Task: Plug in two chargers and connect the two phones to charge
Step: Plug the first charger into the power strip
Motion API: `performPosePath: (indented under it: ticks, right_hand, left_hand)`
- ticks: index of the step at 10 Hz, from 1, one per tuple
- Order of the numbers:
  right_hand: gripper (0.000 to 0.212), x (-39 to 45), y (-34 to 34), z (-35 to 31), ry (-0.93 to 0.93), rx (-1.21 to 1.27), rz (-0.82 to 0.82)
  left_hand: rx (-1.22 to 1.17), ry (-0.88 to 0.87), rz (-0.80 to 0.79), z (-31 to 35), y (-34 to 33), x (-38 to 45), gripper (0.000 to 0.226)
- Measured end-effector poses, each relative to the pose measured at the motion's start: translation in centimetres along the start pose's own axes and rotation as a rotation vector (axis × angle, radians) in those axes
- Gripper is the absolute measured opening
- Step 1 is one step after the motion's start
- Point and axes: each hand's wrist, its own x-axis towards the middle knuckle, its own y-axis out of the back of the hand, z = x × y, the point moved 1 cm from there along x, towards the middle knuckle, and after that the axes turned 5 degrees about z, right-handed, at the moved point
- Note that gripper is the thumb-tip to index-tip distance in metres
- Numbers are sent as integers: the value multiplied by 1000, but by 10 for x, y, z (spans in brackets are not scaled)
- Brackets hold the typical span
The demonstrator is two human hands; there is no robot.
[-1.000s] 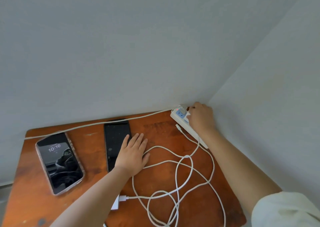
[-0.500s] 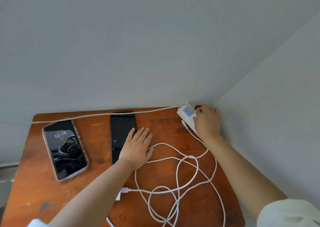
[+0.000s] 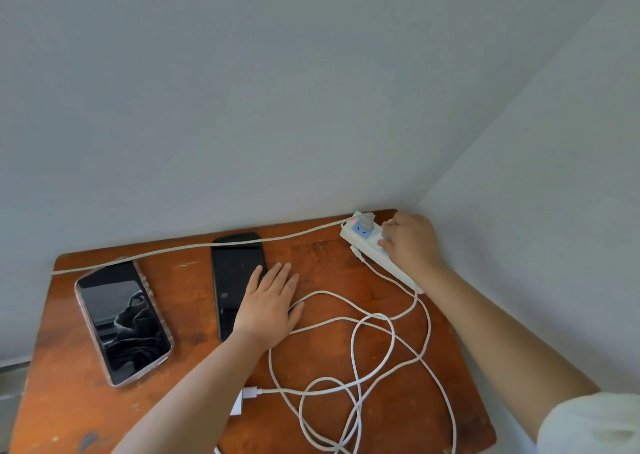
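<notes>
A wooden worktop (image 3: 329,256) sits in the corner of two pale walls. The power strip (image 3: 367,242) lies at the far right corner, running along the right edge, with a small red light at its far end and a blue-faced socket just beside it. The right hand (image 3: 410,242) rests on top of the strip, fingers curled down over its middle; what they press or pinch is hidden beneath the palm, so I cannot tell whether anything is held. A grey cord (image 3: 194,247) leaves the strip's far end and runs along the far edge to the left edge.

The left hand (image 3: 268,303) lies flat and spread, palm down, near the middle of the worktop, its fingers overlapping the right side of the dark phone (image 3: 232,280), which lies face up with a black screen towards the far edge. The second phone (image 3: 121,318), in a clear case with a dim screen, lies face up near the left edge, well apart from the first.

A tangle of white cables (image 3: 356,360) loops over the right half of the worktop, reaching the near edge. One connector end (image 3: 355,251) lies just beside the strip. A white charger plug (image 3: 242,400) lies near the near edge, beside the left forearm, with a cable attached to it.
</notes>
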Motion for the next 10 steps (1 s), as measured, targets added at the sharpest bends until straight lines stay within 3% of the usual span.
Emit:
performPosePath:
  ticks: [2, 8, 10]
  right_hand:
    - [31, -6, 11, -3, 114, -18, -95]
    - [36, -22, -13, -18, -61, 79, 61]
    - [44, -27, -19, -23, -78, 77, 43]
  left_hand:
    - [3, -12, 14, 0, 2, 0, 56]
    - [11, -2, 12, 0, 1, 0, 55]
    - [-6, -7, 25, -1, 0, 0, 55]
